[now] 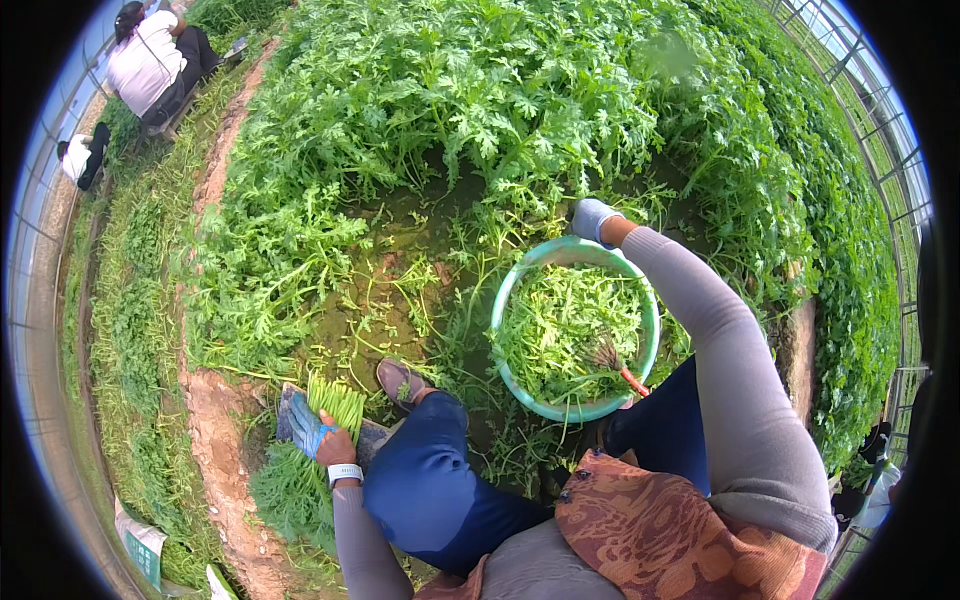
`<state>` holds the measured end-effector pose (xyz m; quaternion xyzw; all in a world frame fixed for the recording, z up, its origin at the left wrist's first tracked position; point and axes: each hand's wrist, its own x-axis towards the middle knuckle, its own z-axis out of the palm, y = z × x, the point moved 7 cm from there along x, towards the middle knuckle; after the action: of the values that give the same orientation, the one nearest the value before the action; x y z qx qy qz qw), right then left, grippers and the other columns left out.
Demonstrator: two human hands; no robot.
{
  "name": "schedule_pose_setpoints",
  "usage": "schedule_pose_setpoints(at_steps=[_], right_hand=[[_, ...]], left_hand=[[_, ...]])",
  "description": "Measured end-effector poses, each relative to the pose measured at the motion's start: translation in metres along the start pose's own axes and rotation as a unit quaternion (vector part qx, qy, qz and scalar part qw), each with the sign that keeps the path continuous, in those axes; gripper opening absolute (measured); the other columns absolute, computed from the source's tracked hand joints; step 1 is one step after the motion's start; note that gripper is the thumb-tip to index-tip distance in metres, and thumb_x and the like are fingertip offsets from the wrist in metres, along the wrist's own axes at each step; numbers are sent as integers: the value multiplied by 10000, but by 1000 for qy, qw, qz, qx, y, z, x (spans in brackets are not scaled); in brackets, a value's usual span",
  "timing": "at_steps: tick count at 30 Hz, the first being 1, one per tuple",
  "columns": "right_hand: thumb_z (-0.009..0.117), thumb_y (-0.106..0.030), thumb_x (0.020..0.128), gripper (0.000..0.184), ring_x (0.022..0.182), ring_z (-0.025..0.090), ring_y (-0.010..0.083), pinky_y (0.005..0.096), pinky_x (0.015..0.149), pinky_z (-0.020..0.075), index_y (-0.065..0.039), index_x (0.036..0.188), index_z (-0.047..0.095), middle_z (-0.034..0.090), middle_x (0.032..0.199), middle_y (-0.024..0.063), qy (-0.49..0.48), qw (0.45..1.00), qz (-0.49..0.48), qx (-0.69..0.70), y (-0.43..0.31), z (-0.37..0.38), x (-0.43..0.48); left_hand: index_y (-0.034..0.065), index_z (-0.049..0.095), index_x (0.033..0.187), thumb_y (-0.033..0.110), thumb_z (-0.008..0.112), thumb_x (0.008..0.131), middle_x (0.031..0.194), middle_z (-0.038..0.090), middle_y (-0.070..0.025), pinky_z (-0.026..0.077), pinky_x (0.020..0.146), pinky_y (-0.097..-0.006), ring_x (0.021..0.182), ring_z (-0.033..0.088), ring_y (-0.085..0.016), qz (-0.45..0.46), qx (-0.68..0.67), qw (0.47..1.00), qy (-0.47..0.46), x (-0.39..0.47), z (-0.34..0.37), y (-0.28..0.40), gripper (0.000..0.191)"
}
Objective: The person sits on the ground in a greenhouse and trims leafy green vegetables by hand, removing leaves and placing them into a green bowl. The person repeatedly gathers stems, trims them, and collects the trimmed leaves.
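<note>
My left hand (324,436), in a blue glove with bare thumb, grips a bundle of leafy greens by its pale stems (336,405). The cut ends point away from me, and the feathery leaves (296,491) hang below the hand. Under the bundle is a dark, flat board-like surface (373,439) beside my knee. My right hand (592,220), in a pale grey glove, reaches past the far rim of a green plastic basin (501,300) to the base of the standing plants. Its fingers are turned away, so their hold is hidden. Loose leaves (577,322) fill the basin, with a red-handled brush (634,381) on top.
Dense serrated-leaf greens (480,82) stand ahead and to the right. Cut stems litter the soil (382,270) before my shoe (401,382). A bare dirt strip (214,442) runs along the left. Two other people (146,64) sit far left. A printed bag (141,544) lies lower left.
</note>
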<state>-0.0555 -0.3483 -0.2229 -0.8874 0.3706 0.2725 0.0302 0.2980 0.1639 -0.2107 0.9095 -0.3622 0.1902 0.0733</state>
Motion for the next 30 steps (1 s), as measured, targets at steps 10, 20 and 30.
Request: schedule_pose_setpoints(at_steps=[10, 20, 30], right_hand=[[527, -265, 858, 335, 994, 627, 359, 418, 880, 491, -83, 1099, 672, 665, 1079, 156, 184, 947, 104, 241, -2, 77, 268], [492, -161, 859, 246, 835, 683, 281, 375, 829, 481, -63, 955, 696, 706, 898, 125, 334, 938, 51, 80, 16, 43, 280], [518, -126, 863, 221, 902, 637, 338, 394, 802, 501, -15, 1008, 642, 667, 937, 195, 184, 787, 113, 578, -36, 86, 216]], left_hand=[[20, 417, 1391, 351, 249, 1002, 1400, 465, -153, 333, 1017, -440, 1247, 456, -341, -62, -56, 992, -97, 7, 3, 9, 538], [-3, 432, 1376, 422, 234, 1002, 1368, 488, -176, 344, 998, -455, 1197, 474, -367, -82, -88, 987, -105, 19, -1, 22, 600], [-20, 459, 1347, 413, 238, 994, 1356, 490, -200, 344, 999, -463, 1189, 477, -388, -99, -96, 984, -111, 12, 6, 13, 601]])
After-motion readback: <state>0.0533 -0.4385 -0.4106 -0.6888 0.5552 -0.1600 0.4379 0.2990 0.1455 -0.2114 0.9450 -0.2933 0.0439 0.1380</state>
